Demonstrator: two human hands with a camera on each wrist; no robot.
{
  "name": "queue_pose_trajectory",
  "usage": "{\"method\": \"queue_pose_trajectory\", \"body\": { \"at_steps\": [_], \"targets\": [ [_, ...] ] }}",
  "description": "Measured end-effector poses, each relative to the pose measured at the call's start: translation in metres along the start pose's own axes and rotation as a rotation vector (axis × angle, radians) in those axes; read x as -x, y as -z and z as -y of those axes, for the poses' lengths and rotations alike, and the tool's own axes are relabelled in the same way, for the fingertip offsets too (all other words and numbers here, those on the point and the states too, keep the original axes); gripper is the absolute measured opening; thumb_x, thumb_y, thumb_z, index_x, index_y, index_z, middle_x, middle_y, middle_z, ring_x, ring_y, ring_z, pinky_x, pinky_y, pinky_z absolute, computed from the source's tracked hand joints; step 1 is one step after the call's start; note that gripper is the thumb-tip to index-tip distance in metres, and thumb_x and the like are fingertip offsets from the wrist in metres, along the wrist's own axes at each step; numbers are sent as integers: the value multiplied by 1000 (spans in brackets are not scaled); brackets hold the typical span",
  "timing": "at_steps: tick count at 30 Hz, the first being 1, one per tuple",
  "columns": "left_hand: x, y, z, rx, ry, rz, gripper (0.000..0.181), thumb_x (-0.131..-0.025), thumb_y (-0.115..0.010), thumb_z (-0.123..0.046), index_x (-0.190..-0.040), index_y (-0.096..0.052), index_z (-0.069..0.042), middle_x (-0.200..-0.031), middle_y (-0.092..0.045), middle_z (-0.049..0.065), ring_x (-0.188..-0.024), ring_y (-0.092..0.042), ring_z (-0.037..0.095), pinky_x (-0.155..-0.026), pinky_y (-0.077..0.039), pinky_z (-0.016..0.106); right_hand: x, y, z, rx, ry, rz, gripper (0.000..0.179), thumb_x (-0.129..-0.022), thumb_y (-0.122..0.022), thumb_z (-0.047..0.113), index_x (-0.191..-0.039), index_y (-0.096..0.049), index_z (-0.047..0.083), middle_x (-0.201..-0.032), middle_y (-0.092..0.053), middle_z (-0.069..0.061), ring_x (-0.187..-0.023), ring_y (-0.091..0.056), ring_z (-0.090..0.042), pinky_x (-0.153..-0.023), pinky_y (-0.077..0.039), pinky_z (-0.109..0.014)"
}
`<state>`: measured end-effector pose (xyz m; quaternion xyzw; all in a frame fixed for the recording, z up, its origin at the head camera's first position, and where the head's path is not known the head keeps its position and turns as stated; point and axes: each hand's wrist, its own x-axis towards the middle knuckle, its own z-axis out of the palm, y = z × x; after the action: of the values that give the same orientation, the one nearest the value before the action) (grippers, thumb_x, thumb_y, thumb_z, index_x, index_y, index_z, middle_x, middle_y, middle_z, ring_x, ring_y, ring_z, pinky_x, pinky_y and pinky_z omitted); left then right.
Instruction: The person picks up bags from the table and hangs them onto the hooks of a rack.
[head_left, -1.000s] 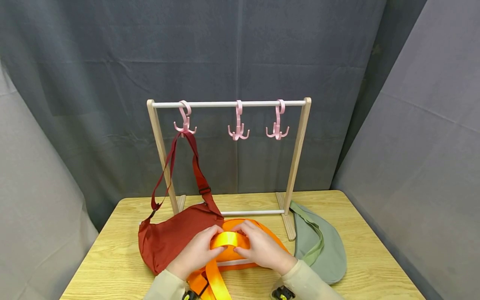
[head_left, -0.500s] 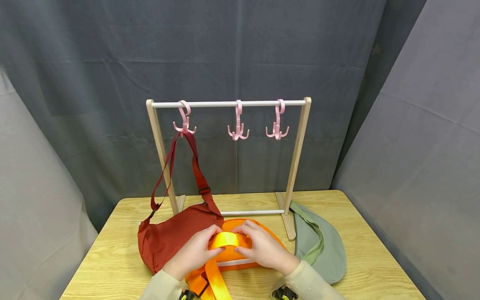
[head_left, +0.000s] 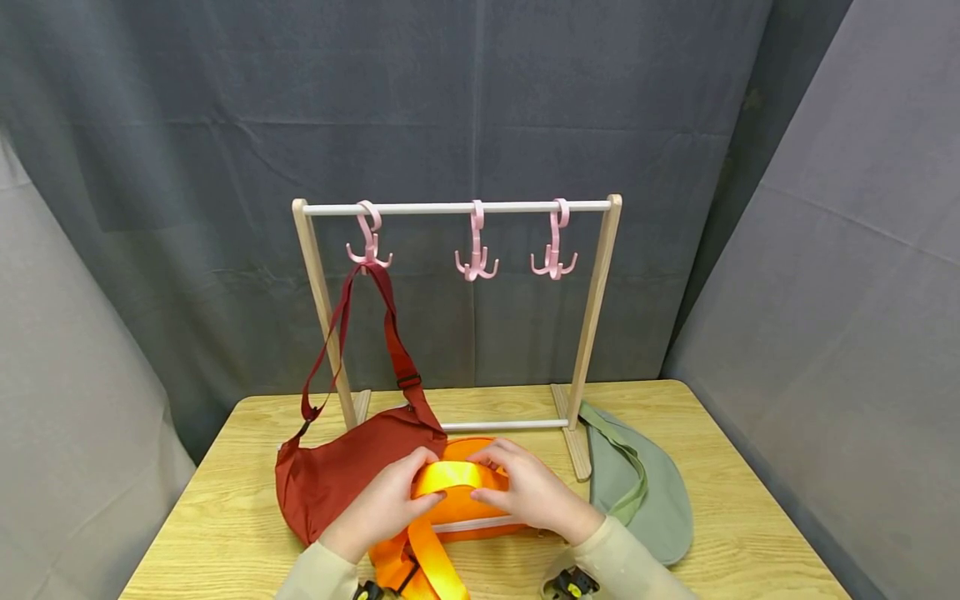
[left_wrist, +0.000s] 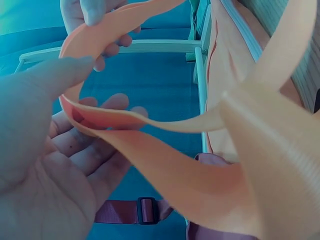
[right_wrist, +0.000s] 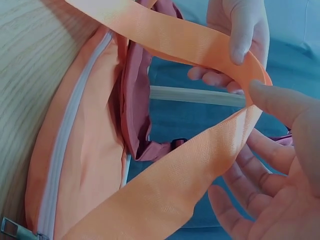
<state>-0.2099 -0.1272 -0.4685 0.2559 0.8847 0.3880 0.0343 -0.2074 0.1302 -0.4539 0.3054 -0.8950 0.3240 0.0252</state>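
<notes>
Both hands hold an orange strap (head_left: 453,475) that arches over the orange bag (head_left: 472,527) on the table. My left hand (head_left: 381,510) pinches the arch's left side between thumb and fingers. On its right side, my right hand (head_left: 538,498) does the same. In the left wrist view, the strap (left_wrist: 200,185) runs down in two bands from the left thumb (left_wrist: 65,75). The right wrist view shows the bag's white zipper (right_wrist: 65,130) closed and the strap between the right thumb (right_wrist: 280,102) and fingers. The hands cover part of the bag.
A red bag (head_left: 352,471) hangs by its strap from the left pink hook (head_left: 369,242). Two more hooks, middle (head_left: 477,250) and right (head_left: 554,250), are on the rack's white bar (head_left: 427,208). A green bag (head_left: 656,500) lies flat at the right on the wooden table (head_left: 750,533).
My hands have moved slightly apart, the left one to the left and the right one to the right. The strap's arch between them is wider. Both bags beside them stay put.
</notes>
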Motion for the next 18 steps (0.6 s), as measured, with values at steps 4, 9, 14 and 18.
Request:
{"method": "queue_pose_trajectory", "body": {
  "at_steps": [4,9,14,18],
  "targets": [
    [1,2,1,9,9,-10,30,-95,-76,-23,-117,-57,-17,-98,-60,-5,-83,-57,10,-74,-52,23,-1,3,1,7,11,-4,35,-91,-81,26,-121,-68,14,-108,-61,4,-95,-57,-11,-84,-54,-29],
    [2,5,2,7,6,-22,30,-95,-77,-24,-116,-56,-18,-97,-59,-6,-84,-56,10,-75,-51,22,-1,6,1,22,22,-4,34,-91,-81,27,-120,-67,14,-106,-60,5,-92,-56,-9,-82,-54,-27],
    [2,6,1,22,8,-15,30,-95,-76,-22,-116,-55,-18,-97,-58,-6,-84,-56,10,-75,-50,22,0,9,0,16,25,-13,33,-91,-81,25,-118,-67,15,-102,-59,6,-89,-56,-9,-79,-52,-25],
    [2,9,0,40,6,-4,29,-96,-74,-21,-116,-54,-16,-95,-57,-3,-80,-56,9,-72,-50,22,-1,12,2,5,23,-14,33,-91,-81,25,-119,-66,14,-102,-58,6,-90,-55,-10,-79,-52,-26]
  ]
}}
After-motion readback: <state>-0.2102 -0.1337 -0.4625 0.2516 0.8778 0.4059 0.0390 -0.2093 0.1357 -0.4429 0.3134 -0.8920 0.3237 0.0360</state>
